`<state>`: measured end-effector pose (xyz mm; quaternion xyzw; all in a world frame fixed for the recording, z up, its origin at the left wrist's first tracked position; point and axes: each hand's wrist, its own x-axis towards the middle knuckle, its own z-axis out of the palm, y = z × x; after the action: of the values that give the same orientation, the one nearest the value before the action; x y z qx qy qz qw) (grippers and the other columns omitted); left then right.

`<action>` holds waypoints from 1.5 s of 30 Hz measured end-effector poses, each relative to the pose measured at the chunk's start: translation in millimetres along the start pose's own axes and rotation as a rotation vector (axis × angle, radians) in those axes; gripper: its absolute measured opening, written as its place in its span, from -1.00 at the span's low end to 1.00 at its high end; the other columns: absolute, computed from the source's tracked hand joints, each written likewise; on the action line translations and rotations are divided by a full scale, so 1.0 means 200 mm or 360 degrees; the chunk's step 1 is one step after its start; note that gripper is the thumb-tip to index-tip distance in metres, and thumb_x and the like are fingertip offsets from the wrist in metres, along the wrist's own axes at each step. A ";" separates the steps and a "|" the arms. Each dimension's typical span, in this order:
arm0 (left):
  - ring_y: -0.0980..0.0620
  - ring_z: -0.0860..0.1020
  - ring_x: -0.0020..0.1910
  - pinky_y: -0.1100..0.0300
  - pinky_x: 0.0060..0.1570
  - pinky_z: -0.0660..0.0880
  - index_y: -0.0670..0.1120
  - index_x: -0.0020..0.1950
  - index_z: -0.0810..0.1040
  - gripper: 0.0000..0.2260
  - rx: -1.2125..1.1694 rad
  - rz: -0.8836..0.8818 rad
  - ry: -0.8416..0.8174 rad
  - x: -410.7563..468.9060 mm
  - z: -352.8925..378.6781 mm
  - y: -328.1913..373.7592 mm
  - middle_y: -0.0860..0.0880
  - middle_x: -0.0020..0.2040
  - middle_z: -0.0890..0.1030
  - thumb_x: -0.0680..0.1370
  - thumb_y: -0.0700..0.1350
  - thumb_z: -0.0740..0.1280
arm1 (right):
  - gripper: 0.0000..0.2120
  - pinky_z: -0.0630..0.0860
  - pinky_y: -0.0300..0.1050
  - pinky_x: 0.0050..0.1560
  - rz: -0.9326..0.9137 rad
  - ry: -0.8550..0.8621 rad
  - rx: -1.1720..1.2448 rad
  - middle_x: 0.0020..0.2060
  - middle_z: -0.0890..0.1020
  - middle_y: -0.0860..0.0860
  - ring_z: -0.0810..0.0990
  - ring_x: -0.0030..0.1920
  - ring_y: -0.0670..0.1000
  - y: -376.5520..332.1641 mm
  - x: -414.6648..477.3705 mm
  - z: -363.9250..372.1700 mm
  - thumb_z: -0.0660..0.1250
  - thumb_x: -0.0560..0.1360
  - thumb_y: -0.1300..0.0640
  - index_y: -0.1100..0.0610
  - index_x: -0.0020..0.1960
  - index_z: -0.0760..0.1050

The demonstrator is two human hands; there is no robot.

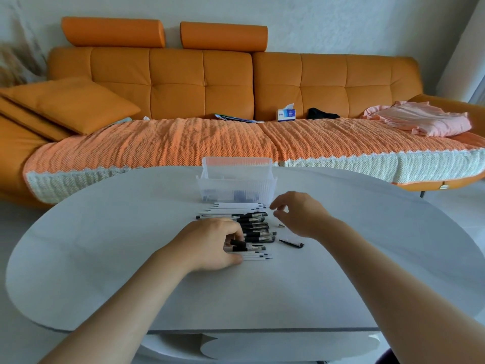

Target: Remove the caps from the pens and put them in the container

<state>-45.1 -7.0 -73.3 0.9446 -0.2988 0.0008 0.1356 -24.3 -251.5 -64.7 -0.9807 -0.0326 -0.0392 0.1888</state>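
Reaching over the near table (183, 298) edge with the left hand (215, 245), curling its fingers (231, 232) round a capped pen (249, 245) in the pen row (256, 227) just before the clear container (236, 185). Hovering the right hand (301, 214) beside the row, fingers loosely bent, gripping nothing visible. Probably handling light, stiff, slick: holding mid-body, pulling the capped end straight off.

Soft, even daylight on my feed, brightest at the right edge. The table (105, 258) reads flat matte grey, with only a faint shadow under the left hand (215, 243). Fisheye bows the sofa (199, 82) and the table rim. Far left corner is smeared. The pens (258, 227) look soft, markings unreadable.
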 end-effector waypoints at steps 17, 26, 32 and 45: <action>0.08 0.44 0.16 0.02 0.07 0.49 0.04 0.17 0.59 -0.80 -0.0022 -0.0123 0.0272 0.12 0.04 -0.27 0.14 0.10 0.52 0.62 0.01 0.23 | -0.73 0.55 -0.05 0.05 -0.0361 -0.0081 -0.0701 0.17 0.57 -0.04 0.57 0.15 0.02 -0.26 0.27 0.15 0.23 0.63 -0.06 -0.05 0.29 0.53; 0.06 0.41 0.19 0.02 0.11 0.47 0.03 0.24 0.58 -0.76 -0.0035 -0.0132 0.0269 0.12 0.04 -0.27 0.11 0.14 0.53 0.63 0.02 0.23 | -0.88 0.54 -0.12 -0.17 -0.0310 -0.0013 -0.0851 -0.07 0.64 -0.07 0.62 -0.07 0.01 -0.29 0.30 0.17 0.32 0.58 0.09 -0.04 -0.03 0.63; 0.06 0.44 0.15 0.04 -0.01 0.50 0.02 0.20 0.57 -0.79 0.0002 -0.0171 0.0451 0.10 0.00 -0.27 0.11 0.10 0.53 0.63 0.00 0.22 | -0.88 0.58 -0.06 -0.12 -0.0404 0.0060 -0.0746 -0.06 0.62 -0.06 0.60 -0.06 0.03 -0.28 0.25 0.15 0.28 0.58 0.12 -0.03 0.02 0.58; 0.10 0.49 -0.21 0.24 -0.35 0.34 0.12 0.10 0.52 -0.83 -0.0097 -0.0362 0.0766 0.04 -0.08 -0.21 0.15 -0.17 0.56 0.64 0.10 0.17 | -0.71 0.47 -0.22 -0.05 -0.0401 0.0129 0.0117 0.00 0.56 -0.05 0.57 -0.03 -0.01 -0.26 0.09 0.08 0.21 0.62 0.28 0.03 0.23 0.57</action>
<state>-12.6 25.6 -68.7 0.9402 -0.1498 0.2011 0.2305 -10.2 -195.9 -58.0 -0.9589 -0.1492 -0.1010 0.2193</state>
